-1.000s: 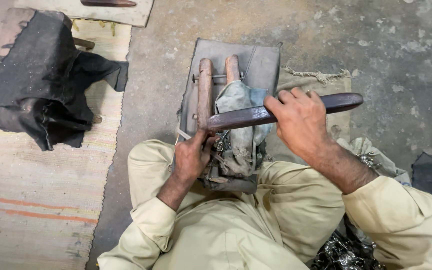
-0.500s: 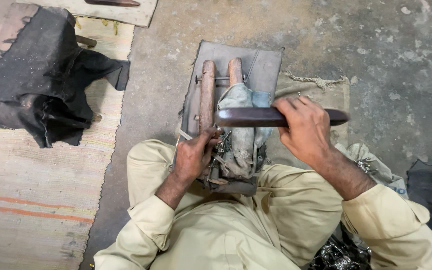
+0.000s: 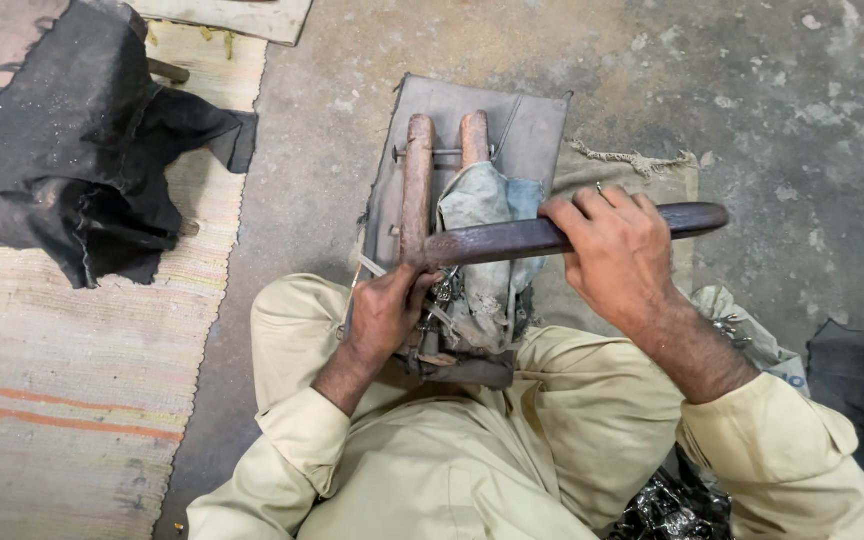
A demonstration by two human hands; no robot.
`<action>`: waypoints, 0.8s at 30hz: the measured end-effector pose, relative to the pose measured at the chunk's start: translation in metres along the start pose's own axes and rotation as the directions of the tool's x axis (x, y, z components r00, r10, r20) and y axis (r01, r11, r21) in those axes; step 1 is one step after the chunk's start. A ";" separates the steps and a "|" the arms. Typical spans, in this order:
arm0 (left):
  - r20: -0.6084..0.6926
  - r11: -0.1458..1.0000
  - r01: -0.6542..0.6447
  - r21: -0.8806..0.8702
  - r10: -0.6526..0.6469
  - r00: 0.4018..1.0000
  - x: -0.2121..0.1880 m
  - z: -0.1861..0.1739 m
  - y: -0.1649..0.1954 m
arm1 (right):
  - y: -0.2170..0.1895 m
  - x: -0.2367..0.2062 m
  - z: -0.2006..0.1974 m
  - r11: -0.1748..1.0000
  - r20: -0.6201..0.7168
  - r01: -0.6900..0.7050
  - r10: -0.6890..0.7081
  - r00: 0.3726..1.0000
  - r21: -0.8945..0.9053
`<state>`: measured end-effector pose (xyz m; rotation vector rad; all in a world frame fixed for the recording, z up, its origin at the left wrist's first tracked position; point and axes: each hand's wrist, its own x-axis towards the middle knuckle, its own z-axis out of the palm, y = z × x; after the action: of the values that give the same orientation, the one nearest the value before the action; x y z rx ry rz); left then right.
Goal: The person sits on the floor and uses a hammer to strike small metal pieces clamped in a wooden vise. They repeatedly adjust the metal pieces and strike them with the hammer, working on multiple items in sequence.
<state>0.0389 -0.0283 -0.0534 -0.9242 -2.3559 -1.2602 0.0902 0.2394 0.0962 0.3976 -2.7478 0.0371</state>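
Note:
My right hand (image 3: 617, 250) grips a long dark wooden bar (image 3: 512, 238) that lies almost level across a wooden clamp. The clamp has two upright brown wooden jaws (image 3: 417, 185) joined by a metal pin, and stands on a grey pad (image 3: 522, 125) between my knees. A pale blue-grey cloth (image 3: 482, 205) is draped over the right jaw. My left hand (image 3: 387, 310) is closed around small metal pieces at the foot of the left jaw, just under the bar's left end. What the left fingers pinch is hidden.
A black cloth (image 3: 82, 160) lies heaped at the left on a striped woven mat (image 3: 62, 390). A burlap piece (image 3: 642, 165) sits right of the pad on the concrete floor. A pale board (image 3: 232, 15) lies at the top. Dark shiny scraps (image 3: 672, 505) rest by my right leg.
The bar has swung from tilted to nearly level and its left end has come down to the left jaw. My right hand moved with it. The left hand stayed put.

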 end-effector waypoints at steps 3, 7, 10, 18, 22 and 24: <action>0.030 0.992 0.111 0.065 -0.113 0.993 0.000 0.001 0.002 | -0.008 0.007 -0.004 0.995 0.092 -0.017 0.026 0.995 -0.100; -0.033 0.994 0.092 -0.061 -0.094 0.995 0.001 0.002 0.004 | -0.008 0.012 -0.013 1.000 0.019 -0.014 0.014 1.000 0.014; 0.005 0.981 0.190 0.035 -0.190 0.982 0.003 0.001 0.006 | -0.011 0.016 -0.013 0.997 0.089 -0.028 0.035 0.995 -0.076; -0.031 0.995 0.102 -0.019 -0.103 0.994 0.007 -0.005 0.013 | -0.009 0.018 -0.012 0.984 0.127 -0.094 0.113 0.985 -0.152; -0.069 0.988 0.133 -0.076 -0.139 0.988 0.007 0.000 0.012 | -0.004 0.014 -0.012 0.980 0.044 -0.139 0.134 0.990 0.145; -0.063 0.988 0.144 -0.052 -0.147 0.987 0.004 0.003 0.011 | -0.006 0.011 -0.009 0.993 0.150 -0.086 0.098 0.984 -0.084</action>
<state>0.0431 -0.0199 -0.0464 -0.7224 -2.3876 -1.3849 0.0847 0.2311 0.1081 0.2616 -2.9081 -0.0791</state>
